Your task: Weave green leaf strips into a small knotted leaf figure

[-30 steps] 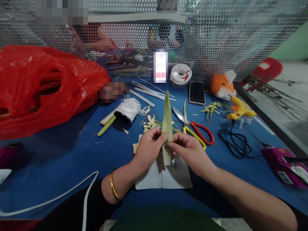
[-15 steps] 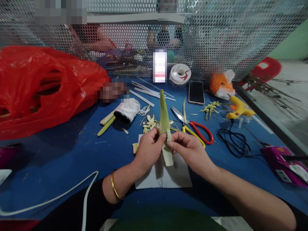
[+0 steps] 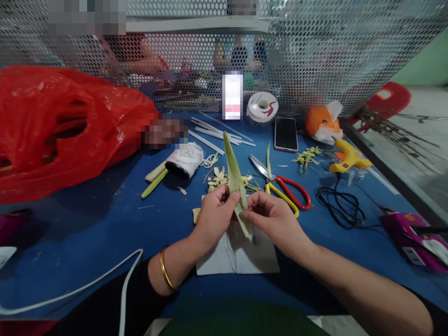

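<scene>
1. Through the head view, I have the pale green leaf (image 3: 233,172) held up in front of me, above a white sheet (image 3: 241,261) on the blue table (image 3: 140,242), its tip leaning away and to the left.
2. My left hand (image 3: 217,212) is closed on the leaf's left side, thumb pressed flat across its face; a gold bangle (image 3: 166,270) circles that wrist.
3. My right hand (image 3: 275,217) pinches the leaf's lower right edge between thumb and curled fingers.
4. Just beyond the hands, the leaf and my knuckles partly block my sight of a pile of pale scraps (image 3: 220,175).
5. Near my right knuckles lie the scissors (image 3: 289,186), blades pointing away and left, with a thin leaf sliver (image 3: 268,156) by the blades.
6. Farther right I see a green sprig (image 3: 306,159), a yellow glue gun (image 3: 350,156), its looped black cord (image 3: 341,217) and a purple box (image 3: 409,238).
7. Toward the perforated screen (image 3: 315,60) stand a white spool (image 3: 262,107), a dark phone (image 3: 285,134) and an orange packet (image 3: 322,126).
8. On the left, a red bag (image 3: 105,154) crowds the table, with wound white cord (image 3: 187,158) beside green stalks (image 3: 154,183); a white cable (image 3: 80,285) crosses near my left sleeve (image 3: 140,289).
</scene>
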`<action>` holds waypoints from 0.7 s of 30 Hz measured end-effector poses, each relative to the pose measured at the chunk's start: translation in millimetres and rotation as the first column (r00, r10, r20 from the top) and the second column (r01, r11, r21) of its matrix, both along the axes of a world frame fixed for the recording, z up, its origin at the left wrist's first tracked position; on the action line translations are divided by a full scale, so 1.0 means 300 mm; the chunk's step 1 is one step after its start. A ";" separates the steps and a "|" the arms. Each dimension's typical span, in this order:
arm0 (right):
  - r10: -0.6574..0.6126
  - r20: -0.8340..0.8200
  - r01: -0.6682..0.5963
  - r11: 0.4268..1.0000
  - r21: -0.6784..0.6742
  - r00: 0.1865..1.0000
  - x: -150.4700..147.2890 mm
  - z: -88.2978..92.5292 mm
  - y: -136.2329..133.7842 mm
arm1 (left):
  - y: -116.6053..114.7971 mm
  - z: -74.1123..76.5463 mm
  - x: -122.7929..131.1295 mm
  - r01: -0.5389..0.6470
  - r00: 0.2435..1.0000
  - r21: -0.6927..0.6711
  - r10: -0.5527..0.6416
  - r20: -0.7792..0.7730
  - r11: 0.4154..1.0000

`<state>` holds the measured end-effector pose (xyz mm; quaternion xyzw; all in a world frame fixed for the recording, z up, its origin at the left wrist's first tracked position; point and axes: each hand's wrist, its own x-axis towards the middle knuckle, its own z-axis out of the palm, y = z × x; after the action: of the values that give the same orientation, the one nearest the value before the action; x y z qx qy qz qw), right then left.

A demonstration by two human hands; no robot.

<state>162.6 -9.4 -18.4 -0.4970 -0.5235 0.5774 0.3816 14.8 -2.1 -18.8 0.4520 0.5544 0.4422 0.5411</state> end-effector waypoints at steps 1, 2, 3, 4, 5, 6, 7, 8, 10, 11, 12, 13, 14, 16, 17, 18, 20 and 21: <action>-0.014 0.004 0.014 1.000 0.001 1.000 0.001 0.001 -0.001 | 0.000 0.002 0.001 0.000 0.999 -0.024 0.001 0.042 1.000; -0.026 0.005 0.026 1.000 0.000 1.000 0.001 0.001 -0.001 | -0.001 0.005 0.002 0.002 0.997 -0.046 0.002 0.080 0.999; -0.039 0.003 0.039 0.999 -0.002 0.999 0.001 0.001 -0.001 | -0.002 0.006 0.003 0.008 0.993 -0.065 0.000 0.116 0.998; -0.052 0.000 0.052 0.999 -0.003 0.999 0.001 0.000 -0.001 | -0.003 0.008 0.005 0.018 0.989 -0.078 -0.006 0.148 0.997; -0.069 -0.003 0.069 0.998 0.001 0.998 0.001 -0.002 -0.001 | -0.004 0.008 0.008 0.033 0.985 -0.086 -0.018 0.174 0.996; -0.083 -0.006 0.083 0.997 0.008 0.997 0.001 -0.003 0.000 | -0.006 0.008 0.010 0.048 0.980 -0.089 -0.030 0.194 0.995; -0.096 -0.010 0.097 0.995 0.019 0.995 0.000 -0.006 0.001 | -0.007 0.007 0.012 0.061 0.978 -0.087 -0.042 0.207 0.994; -0.108 -0.013 0.108 0.994 0.033 0.994 -0.001 -0.008 0.002 | -0.009 0.006 0.014 0.069 0.977 -0.084 -0.050 0.209 0.994; -0.115 -0.007 0.115 0.991 0.062 0.993 -0.001 -0.010 0.004 | -0.012 0.004 0.017 0.063 0.981 -0.080 -0.047 0.189 0.995; -0.116 0.000 0.115 0.990 0.077 0.993 -0.001 -0.011 0.005 | -0.013 0.003 0.018 0.053 0.984 -0.077 -0.039 0.174 0.996; -0.118 0.009 0.116 0.989 0.094 0.993 0.000 -0.010 0.005 | -0.014 0.003 0.018 0.043 0.987 -0.072 -0.031 0.157 0.997; -0.119 0.019 0.116 0.987 0.112 0.993 0.001 -0.009 0.004 | -0.015 0.003 0.018 0.034 0.990 -0.063 -0.025 0.137 0.997; -0.116 0.030 0.111 0.985 0.131 0.993 0.002 -0.007 0.003 | -0.014 0.003 0.017 0.026 0.993 -0.053 -0.020 0.114 0.998; -0.110 0.059 0.098 0.979 0.177 0.992 0.003 -0.002 -0.001 | -0.013 0.004 0.016 0.018 0.998 -0.033 -0.016 0.065 0.999; -0.106 0.079 0.089 0.977 0.196 0.991 0.004 0.000 -0.003 | -0.013 0.005 0.015 0.015 0.999 -0.023 -0.014 0.042 1.000; -0.105 0.096 0.083 0.975 0.208 0.990 0.004 0.001 -0.006 | -0.012 0.006 0.014 0.016 1.000 -0.015 -0.015 0.020 1.000; -0.099 0.103 0.077 0.977 0.199 0.990 0.002 0.000 -0.009 | -0.011 0.007 0.011 0.008 1.000 0.009 -0.008 -0.022 1.000; -0.089 0.098 0.071 0.981 0.180 0.991 0.001 -0.001 -0.010 | -0.010 0.008 0.010 0.001 0.999 0.023 0.000 -0.042 1.000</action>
<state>163.0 -12.5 -18.7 -0.5117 -0.5716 0.4858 0.4189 17.8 -5.2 -16.5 0.4675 0.5604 0.4387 0.5243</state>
